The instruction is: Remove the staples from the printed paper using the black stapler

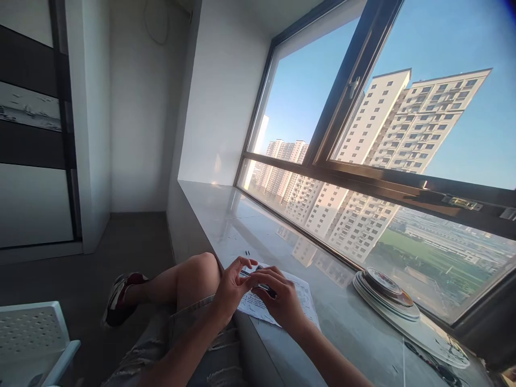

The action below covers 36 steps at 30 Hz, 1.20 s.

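My left hand (231,287) and my right hand (280,295) meet above a printed sheet of paper (304,295) on the window sill. The fingers of my left hand are bent in a pinch around a thin, dark, shiny piece (244,273). My right hand curls around a small dark object (269,291) with a pale edge, mostly hidden by the fingers; its kind cannot be made out. Just beyond the left fingertips, two tiny dark pieces (247,252) lie on the sill.
The grey, glossy sill (226,215) runs along the window (306,161). At the right are stacked round plates or discs (387,293) and a dark cable-like item (433,365). My bent knee (203,266) touches the sill's side. A white plastic chair (36,338) stands lower left.
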Each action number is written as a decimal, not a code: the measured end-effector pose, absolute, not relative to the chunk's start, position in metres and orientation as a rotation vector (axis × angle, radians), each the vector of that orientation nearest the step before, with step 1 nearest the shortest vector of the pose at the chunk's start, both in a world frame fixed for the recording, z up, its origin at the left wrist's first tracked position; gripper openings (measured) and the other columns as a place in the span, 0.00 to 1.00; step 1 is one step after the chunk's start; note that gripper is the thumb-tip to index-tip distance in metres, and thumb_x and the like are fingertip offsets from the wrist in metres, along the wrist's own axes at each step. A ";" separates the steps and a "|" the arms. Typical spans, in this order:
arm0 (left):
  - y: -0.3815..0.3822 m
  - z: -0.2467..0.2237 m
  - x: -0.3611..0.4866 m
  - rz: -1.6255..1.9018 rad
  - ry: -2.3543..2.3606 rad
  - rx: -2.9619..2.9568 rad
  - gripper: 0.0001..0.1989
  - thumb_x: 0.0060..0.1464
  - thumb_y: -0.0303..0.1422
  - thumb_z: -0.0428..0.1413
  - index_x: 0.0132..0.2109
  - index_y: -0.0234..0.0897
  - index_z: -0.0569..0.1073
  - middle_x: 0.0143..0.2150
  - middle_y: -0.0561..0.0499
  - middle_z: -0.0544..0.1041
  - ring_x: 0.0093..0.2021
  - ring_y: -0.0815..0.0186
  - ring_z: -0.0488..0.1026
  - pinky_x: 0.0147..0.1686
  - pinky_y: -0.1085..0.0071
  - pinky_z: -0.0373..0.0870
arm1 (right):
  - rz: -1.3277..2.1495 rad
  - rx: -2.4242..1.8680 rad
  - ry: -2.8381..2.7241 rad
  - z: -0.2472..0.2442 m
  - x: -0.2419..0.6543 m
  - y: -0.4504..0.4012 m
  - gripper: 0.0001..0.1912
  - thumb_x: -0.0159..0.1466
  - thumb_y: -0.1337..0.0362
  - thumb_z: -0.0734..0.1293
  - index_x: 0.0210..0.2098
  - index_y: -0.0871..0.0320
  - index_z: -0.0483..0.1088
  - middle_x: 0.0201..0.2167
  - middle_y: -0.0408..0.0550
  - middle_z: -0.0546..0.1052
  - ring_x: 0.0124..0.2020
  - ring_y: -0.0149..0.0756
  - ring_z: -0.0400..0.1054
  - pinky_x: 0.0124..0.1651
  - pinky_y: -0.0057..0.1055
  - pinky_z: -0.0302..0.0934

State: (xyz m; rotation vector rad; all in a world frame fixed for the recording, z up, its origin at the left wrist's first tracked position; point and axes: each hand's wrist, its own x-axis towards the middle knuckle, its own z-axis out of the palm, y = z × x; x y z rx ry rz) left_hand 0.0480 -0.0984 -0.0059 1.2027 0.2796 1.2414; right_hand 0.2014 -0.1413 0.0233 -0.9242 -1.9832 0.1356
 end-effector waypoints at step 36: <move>-0.056 -0.080 0.034 1.575 1.152 1.783 0.12 0.67 0.41 0.47 0.37 0.41 0.66 0.29 0.54 0.71 0.27 0.65 0.71 0.28 0.72 0.63 | 0.730 -1.801 -1.841 -0.028 0.274 0.088 0.05 0.53 0.67 0.77 0.26 0.61 0.79 0.22 0.47 0.80 0.22 0.34 0.74 0.29 0.28 0.70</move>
